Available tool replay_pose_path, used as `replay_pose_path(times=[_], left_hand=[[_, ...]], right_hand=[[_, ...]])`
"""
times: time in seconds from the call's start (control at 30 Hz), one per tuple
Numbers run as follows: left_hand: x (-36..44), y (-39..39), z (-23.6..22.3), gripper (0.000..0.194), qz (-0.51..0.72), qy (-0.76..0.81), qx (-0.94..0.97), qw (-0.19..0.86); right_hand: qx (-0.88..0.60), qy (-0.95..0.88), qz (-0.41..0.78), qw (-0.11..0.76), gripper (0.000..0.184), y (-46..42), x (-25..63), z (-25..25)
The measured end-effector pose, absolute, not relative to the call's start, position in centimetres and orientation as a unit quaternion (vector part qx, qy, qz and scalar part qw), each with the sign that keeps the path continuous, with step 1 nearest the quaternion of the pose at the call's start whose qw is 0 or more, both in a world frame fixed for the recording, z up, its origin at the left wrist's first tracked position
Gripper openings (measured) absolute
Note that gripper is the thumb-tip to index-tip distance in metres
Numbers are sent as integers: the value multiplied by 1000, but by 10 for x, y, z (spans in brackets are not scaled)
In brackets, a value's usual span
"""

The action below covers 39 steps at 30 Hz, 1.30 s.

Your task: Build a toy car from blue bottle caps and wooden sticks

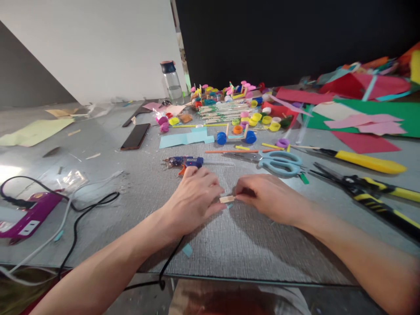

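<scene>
A short, pale piece of wooden stick (227,199) is held just above the table between my two hands. My left hand (197,197) is closed, its thumb and fingers pinching the left end. On the other end, my right hand (267,197) grips with thumb and forefinger, so part of the piece is hidden. Just beyond my left hand lies a blue glue gun (193,162) with an orange trigger. Light blue scissors (280,162) rest beyond my right hand. A small scrap of blue paper (187,250) lies near the table's front edge.
Yellow-handled pliers (370,197) and a yellow cutter (370,162) lie on the right. A purple power strip (33,214) with cables is at the left. Farther back are a phone (135,136), a bottle (172,83), blue caps (251,137) and coloured paper (370,111).
</scene>
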<state>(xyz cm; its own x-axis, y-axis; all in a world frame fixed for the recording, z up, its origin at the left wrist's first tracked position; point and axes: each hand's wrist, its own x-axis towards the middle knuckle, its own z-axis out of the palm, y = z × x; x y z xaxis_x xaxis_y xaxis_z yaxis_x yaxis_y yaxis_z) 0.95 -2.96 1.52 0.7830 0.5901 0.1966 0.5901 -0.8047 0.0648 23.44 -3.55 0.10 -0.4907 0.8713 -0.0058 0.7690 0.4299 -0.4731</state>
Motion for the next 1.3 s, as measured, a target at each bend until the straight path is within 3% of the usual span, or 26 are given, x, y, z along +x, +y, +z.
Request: replay_pose_path(times=[0.1, 0.23, 0.43, 0.57, 0.8, 0.97, 1.3], left_hand=[[5, -26, 20, 26, -234, -328, -914, 38], [2, -21, 22, 7, -383, -323, -861, 90], [-3, -10, 18, 20, -445, -325, -826, 120], [-5, -4, 27, 7, -453, -332, -815, 144], [-5, -18, 49, 11, -379, -321, -857, 139], [-8, -37, 37, 14, -310, -321, -887, 120], [-1, -43, 17, 8, -224, -311, -919, 96]], right_hand=[[-506, -828, 190, 150, 16, -33, 240, 5], [-531, -812, 141, 198, 18, -28, 250, 12], [-509, -827, 120, 204, 20, -24, 252, 9], [-457, -859, 133, 187, 15, -24, 246, 1], [-417, -888, 117, 154, 16, -23, 241, -12], [-417, -892, 103, 140, 26, -15, 240, -25], [-404, -896, 90, 162, 26, -8, 237, -35]])
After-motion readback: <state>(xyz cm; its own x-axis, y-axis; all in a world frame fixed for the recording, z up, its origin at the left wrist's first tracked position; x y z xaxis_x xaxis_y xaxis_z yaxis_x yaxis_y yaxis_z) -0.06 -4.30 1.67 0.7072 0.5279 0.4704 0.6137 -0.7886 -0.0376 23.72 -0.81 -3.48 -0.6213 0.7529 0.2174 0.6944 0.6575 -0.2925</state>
